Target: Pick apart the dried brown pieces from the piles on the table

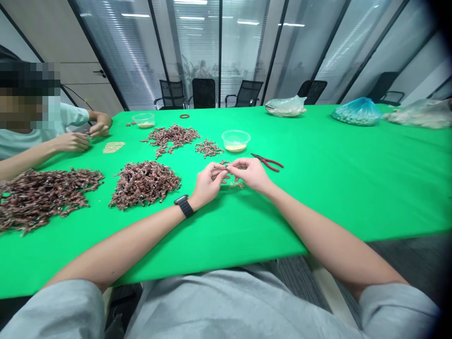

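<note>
- Our left hand (208,183) is curled nearly shut, its fingertips (221,174) pinched in toward the right hand; a black strap watch (184,205) sits on that wrist.
- Our right hand (250,174) is also nearly shut, its fingertips (233,165) meeting those of the left around a small copper-brown piece (224,163), which is too small to make out clearly.
- Just below the fingertips, a small tangle of pale, wiry bits (236,185) lies on the green cloth-covered table (318,207), close to but not clearly touching either hand.
- Ahead of our right hand lie red-handled pliers (267,162), just beside it; beyond them is a clear plastic bowl (236,141) holding pale granules.
- Left of our left hand are two large heaps of twisted copper-brown pieces (144,183); smaller heaps (171,138) lie further ahead.
- Well left of our hands, a seated person's two hands (70,141) work close together at the table edge, near a patch of pale granules (113,147).
</note>
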The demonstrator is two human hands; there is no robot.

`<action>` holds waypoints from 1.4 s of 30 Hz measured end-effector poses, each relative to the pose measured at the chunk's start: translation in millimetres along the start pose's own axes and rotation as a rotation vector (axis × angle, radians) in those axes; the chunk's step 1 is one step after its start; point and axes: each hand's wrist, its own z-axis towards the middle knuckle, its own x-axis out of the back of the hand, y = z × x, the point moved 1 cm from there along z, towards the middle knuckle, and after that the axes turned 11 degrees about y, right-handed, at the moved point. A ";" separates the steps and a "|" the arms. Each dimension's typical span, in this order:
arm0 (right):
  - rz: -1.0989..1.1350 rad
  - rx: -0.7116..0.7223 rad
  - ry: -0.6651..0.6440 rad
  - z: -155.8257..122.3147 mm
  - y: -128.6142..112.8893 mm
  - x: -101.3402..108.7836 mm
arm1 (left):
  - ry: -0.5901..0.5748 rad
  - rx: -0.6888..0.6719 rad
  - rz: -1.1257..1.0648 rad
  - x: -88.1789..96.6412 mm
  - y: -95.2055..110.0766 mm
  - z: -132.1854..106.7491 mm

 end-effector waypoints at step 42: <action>0.271 -0.377 -0.034 -8.8 -14.1 -4.1 | -0.032 -0.195 0.080 1.3 6.3 -3.8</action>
